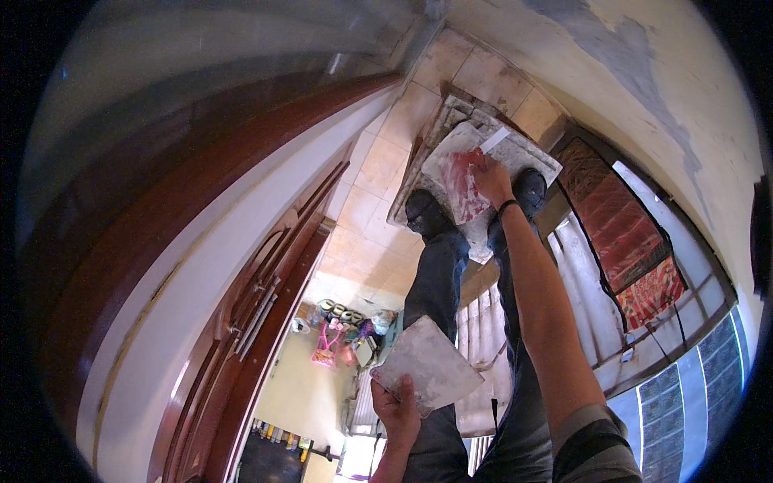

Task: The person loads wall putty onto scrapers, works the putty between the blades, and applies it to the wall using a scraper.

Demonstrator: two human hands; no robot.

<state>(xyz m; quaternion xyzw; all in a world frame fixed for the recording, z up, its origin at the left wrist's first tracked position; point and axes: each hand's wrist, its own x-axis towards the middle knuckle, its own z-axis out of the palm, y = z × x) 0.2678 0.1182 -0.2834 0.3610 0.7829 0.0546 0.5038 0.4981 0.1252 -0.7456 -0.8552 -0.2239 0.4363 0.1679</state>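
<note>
My right hand (491, 180) reaches far down to a white board (451, 157) smeared with red paste (460, 183) that lies by my feet. Its fingers are closed on a flat white scraper blade (493, 140) held against the board. My left hand (396, 409) is low in the view, gripping a square grey plate (427, 366) by its lower corner, held roughly flat. My legs in dark trousers (439, 282) and black shoes (424, 211) stand beside the board.
A tall brown wooden door (266, 306) runs along the left. The board rests on a grey slab (527, 151) over a tiled floor (378, 165). A red patterned cloth (624, 217) and window grilles (700, 362) are at right. Cans and a pink object (326, 348) lie below.
</note>
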